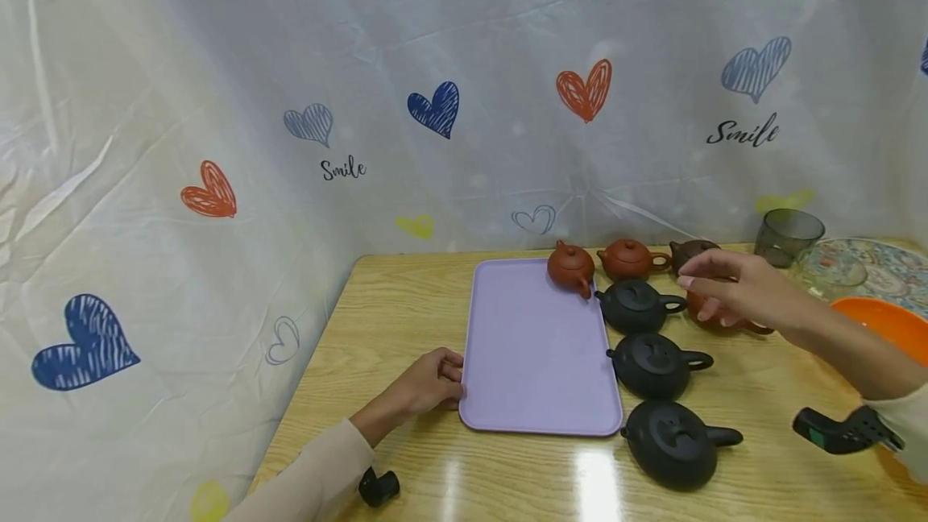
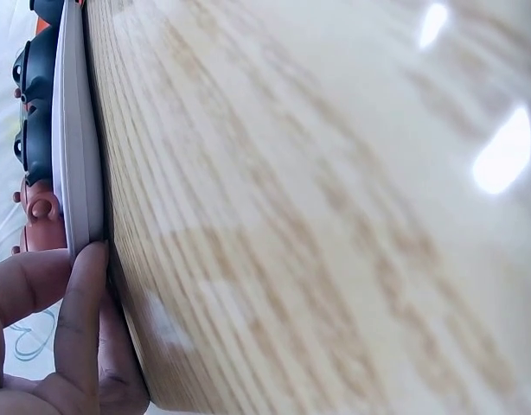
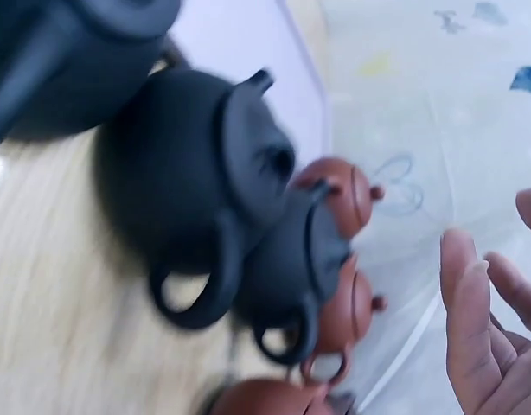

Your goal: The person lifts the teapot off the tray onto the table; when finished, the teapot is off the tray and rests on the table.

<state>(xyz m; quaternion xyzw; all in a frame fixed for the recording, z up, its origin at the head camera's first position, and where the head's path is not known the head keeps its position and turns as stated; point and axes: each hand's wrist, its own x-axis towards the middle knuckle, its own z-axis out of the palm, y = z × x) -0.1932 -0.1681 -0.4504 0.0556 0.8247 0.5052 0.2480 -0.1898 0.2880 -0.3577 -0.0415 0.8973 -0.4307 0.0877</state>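
My left hand (image 1: 428, 383) grips the left rim of a lavender tray (image 1: 536, 353), its fingertips at the edge in the left wrist view. On the tray's far right corner sits a small reddish-brown teapot (image 1: 569, 266). My right hand (image 1: 754, 290) hovers with loosely bent fingers and nothing in them, over another reddish-brown teapot (image 3: 265, 399) that it partly hides. Three black teapots, one far (image 1: 629, 308), one middle (image 1: 650, 369) and one near (image 1: 670, 445), line the tray's right side, spouts toward it. The right wrist view is blurred.
Behind the black teapots stand a reddish-brown teapot (image 1: 627, 260) and a dark brown teapot (image 1: 692, 250). Farther right are a smoky glass cup (image 1: 790, 236), a clear glass vessel (image 1: 834, 271), a patterned round mat (image 1: 895, 272) and an orange bowl (image 1: 880, 316). A printed curtain (image 1: 493, 176) borders the wooden table.
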